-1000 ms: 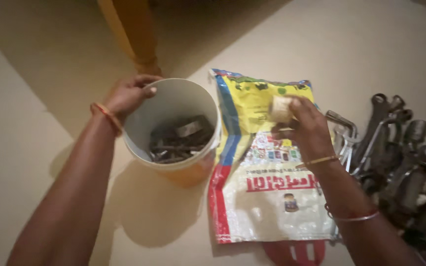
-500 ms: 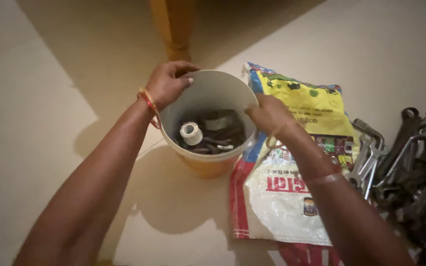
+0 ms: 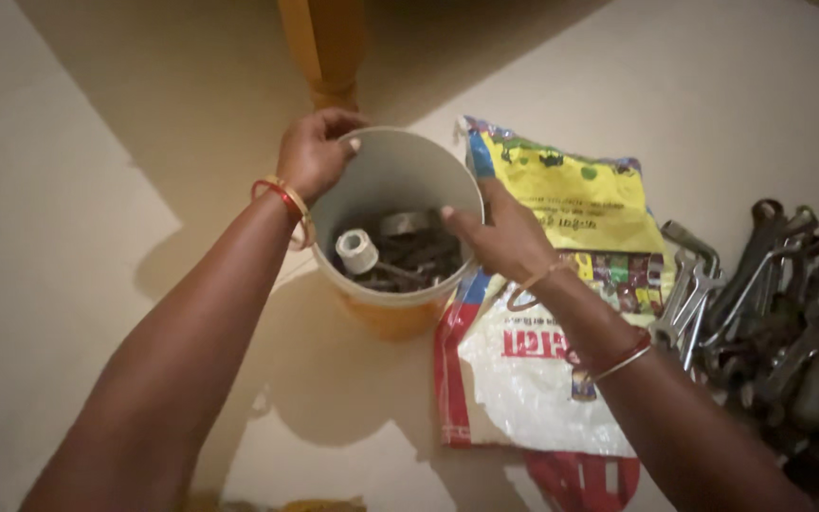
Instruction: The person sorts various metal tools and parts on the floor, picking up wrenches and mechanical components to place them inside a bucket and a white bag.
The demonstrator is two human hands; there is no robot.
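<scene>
Head cam is showing both hands gripping the bucket [image 3: 400, 284], left hand [image 3: 313, 152] curling over the far rim, right hand [image 3: 500, 237] pinching the near one, with a white tape roll [image 3: 356, 250] lying inside on dark metal bits (probably bolts) and spanners [image 3: 760, 294] waiting on the floor.
</scene>
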